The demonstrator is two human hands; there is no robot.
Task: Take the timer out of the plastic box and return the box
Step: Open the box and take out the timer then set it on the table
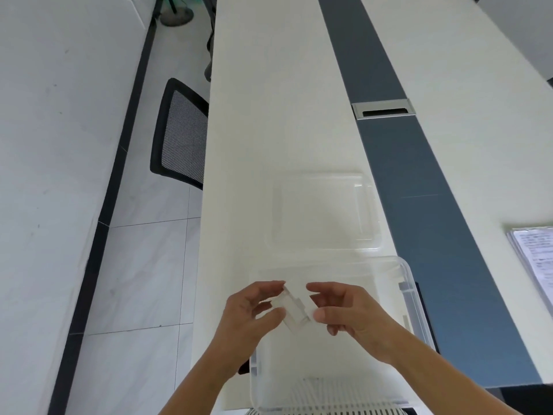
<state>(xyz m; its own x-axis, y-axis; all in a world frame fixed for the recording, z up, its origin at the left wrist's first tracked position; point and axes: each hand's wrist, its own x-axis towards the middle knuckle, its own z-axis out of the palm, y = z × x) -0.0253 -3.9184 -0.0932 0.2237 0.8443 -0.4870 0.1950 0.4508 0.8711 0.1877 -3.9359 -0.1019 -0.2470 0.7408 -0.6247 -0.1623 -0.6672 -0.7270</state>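
A small whitish, partly see-through rectangular timer (294,310) is held tilted between both hands, above the open clear plastic box (414,298) at the table's near edge. My left hand (254,313) pinches its left side with thumb and fingers. My right hand (347,310) touches its right end with the thumb, the index finger reaching over its top. The box's clear lid (324,211) lies flat on the white table (254,130) just beyond the box. The inside of the box under the hands looks bare white.
A black mesh chair (179,136) stands at the table's left edge, over the tiled floor. A dark blue-grey strip (419,181) with a metal cable slot (384,108) runs down the table to the right. Printed papers (535,259) lie at the far right.
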